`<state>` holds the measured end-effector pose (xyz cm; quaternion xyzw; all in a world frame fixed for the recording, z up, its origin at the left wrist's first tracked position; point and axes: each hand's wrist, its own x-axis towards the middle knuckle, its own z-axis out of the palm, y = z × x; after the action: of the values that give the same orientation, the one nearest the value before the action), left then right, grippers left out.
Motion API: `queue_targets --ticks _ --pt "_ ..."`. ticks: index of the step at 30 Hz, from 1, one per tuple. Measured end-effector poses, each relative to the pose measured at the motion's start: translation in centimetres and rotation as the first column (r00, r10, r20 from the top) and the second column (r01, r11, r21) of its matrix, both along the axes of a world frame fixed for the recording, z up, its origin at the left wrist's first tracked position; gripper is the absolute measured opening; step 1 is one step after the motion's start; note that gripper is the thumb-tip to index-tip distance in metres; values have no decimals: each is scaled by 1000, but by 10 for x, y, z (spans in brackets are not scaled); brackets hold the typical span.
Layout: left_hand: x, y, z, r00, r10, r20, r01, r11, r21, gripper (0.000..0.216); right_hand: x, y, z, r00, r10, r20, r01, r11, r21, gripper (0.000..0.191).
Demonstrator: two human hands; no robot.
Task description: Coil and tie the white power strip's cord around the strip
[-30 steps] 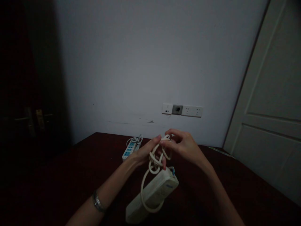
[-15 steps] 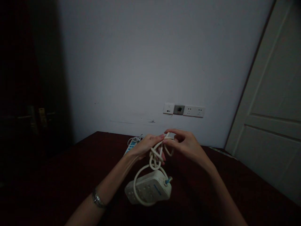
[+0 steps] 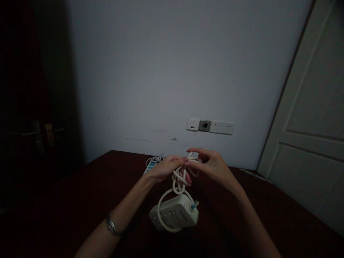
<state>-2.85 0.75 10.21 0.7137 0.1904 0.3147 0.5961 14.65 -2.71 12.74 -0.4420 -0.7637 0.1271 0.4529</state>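
Note:
A white power strip (image 3: 174,212) hangs tilted below my hands on its own cord. Its white cord (image 3: 179,181) is bundled in several crossed loops, and one long loop passes around the strip. My left hand (image 3: 168,167) grips the bundle, its thumb pressed on the cord and some fingers hidden behind the loops. From the other side my right hand (image 3: 208,161) pinches the upper part of the cord between thumb and fingers. A bit of blue and yellow shows where the cord enters the strip.
A dark red table (image 3: 115,186) spreads beneath my hands. Behind my left hand lies a blue and white power strip (image 3: 151,165) with a coiled cord. Wall sockets (image 3: 221,127) are set in the pale wall beyond. A white door (image 3: 311,143) stands at the right.
The hanging power strip has swung slightly to the right and turned a little. Both hands keep hold of the cord, with small shifts of the fingers.

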Motion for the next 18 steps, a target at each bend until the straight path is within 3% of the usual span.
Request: queue_targets --ticks 10,18 --pt "-3 10 -2 988 146 42 -144 988 -54 42 2 2 -3 991 107 -81 -114 989 -93 62" --pt "-6 2 4 1000 -4 -7 4 1000 -26 47 4 -3 2 993 59 -98 -70 991 -112 54"
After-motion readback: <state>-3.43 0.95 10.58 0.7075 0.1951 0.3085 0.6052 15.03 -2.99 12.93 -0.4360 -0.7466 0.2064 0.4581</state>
